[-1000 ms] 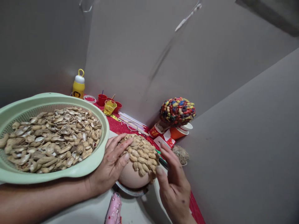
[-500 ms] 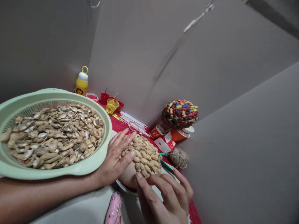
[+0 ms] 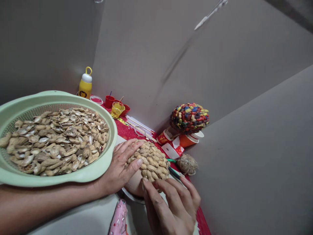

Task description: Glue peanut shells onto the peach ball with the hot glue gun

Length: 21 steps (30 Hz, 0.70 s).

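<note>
A pale rounded form (image 3: 135, 185) sits in a shallow metal-rimmed dish (image 3: 132, 196), its upper side covered with rows of peanut shells (image 3: 153, 161). My left hand (image 3: 124, 163) lies on the form's left side, fingers stretched out and thumb over the shells. At the front lower edge of the shell rows, my right hand (image 3: 171, 202) has its fingers curled, the tips together on a peanut shell that they mostly hide. A pink glue gun (image 3: 119, 217), partly out of view, lies below the dish.
A green colander (image 3: 111, 137) of loose peanut shells stands left, above my left forearm. Behind are a yellow bottle (image 3: 85, 88), red cups (image 3: 109, 101), white sticks (image 3: 140, 125), a multicoloured shell-covered ball (image 3: 189, 118) and a twine ball (image 3: 187, 164). Grey walls rise close behind and right.
The view has shifted slightly. My right fingertips stay at the lower edge of the shells, and my left hand remains on the form. Little else differs.
</note>
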### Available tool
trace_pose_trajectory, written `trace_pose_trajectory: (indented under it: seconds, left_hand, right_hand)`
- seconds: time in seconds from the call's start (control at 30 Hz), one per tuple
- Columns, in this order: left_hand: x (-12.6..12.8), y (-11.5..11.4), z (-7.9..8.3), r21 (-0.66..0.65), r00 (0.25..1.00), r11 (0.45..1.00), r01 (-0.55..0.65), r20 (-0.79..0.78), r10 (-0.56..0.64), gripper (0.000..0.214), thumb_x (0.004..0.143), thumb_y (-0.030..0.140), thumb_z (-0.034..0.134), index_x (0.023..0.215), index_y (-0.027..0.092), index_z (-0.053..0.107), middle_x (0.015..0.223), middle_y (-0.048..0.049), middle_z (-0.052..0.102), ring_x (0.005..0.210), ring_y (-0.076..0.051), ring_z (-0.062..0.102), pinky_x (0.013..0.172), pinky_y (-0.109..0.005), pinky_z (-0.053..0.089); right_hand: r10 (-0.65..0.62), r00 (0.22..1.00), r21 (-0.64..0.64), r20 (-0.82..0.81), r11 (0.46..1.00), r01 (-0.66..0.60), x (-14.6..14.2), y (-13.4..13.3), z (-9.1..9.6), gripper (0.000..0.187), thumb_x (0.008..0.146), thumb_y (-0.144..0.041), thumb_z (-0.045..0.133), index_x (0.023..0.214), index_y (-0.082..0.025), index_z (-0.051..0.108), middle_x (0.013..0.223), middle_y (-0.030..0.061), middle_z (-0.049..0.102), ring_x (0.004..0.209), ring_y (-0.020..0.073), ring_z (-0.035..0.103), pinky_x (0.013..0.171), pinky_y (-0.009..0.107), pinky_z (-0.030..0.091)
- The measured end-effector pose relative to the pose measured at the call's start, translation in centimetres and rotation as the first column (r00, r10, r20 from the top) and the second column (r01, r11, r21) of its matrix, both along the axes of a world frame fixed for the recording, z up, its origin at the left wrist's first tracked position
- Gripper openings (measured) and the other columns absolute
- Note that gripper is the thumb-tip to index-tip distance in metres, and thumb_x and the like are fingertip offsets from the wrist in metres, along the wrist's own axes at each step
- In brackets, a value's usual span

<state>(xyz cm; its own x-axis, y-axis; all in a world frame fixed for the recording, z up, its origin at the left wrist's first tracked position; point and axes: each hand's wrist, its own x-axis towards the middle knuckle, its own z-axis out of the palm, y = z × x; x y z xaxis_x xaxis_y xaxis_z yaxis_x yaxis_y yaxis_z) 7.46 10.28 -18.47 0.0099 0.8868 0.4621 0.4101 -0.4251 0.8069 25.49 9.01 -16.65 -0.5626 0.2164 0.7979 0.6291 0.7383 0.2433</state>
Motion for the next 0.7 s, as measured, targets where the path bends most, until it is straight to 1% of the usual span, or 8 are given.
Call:
trace_pose_trajectory:
  seconds: [0.23, 0.47, 0.7]
  left_hand:
    - [0.08, -0.09, 0.02, 0.002, 1.000, 1.000, 0.007, 0.015, -0.007, 0.045, 0.096, 0.032, 0.044, 0.140, 0.023, 0.047, 0.146, -0.0058, 0.048, 0.135, -0.023, 0.040, 0.116, -0.044, 0.027]
    - [0.06, -0.12, -0.06, 0.006, 1.000, 1.000, -0.002, 0.007, 0.002, 0.045, 0.096, 0.034, 0.044, 0.140, 0.024, 0.047, 0.146, -0.0059, 0.047, 0.135, -0.023, 0.040, 0.116, -0.045, 0.028]
    - [0.01, -0.11, -0.10, 0.006, 1.000, 1.000, 0.007, 0.013, -0.007, 0.045, 0.096, 0.032, 0.044, 0.140, 0.025, 0.046, 0.146, -0.0051, 0.048, 0.136, -0.023, 0.039, 0.116, -0.045, 0.027]
  right_hand:
    - [0.030, 0.993, 0.037, 0.118, 0.999, -0.035, 0.71, 0.56, 0.12, 0.018, 0.089, -0.008, 0.056, 0.091, -0.016, 0.072, 0.081, 0.0062, 0.066, 0.086, 0.0215, 0.058, 0.095, 0.049, 0.036]
    - [0.008, 0.994, 0.066, 0.112, 0.998, -0.016, 0.73, 0.50, 0.02, 0.018, 0.088, -0.008, 0.057, 0.092, -0.018, 0.072, 0.079, 0.0037, 0.067, 0.085, 0.0196, 0.058, 0.094, 0.047, 0.038]
    - [0.008, 0.993, 0.058, 0.120, 0.998, -0.015, 0.99, 0.75, -0.30, 0.020, 0.088, -0.007, 0.057, 0.096, -0.017, 0.072, 0.083, 0.0051, 0.067, 0.085, 0.0206, 0.058, 0.095, 0.049, 0.037]
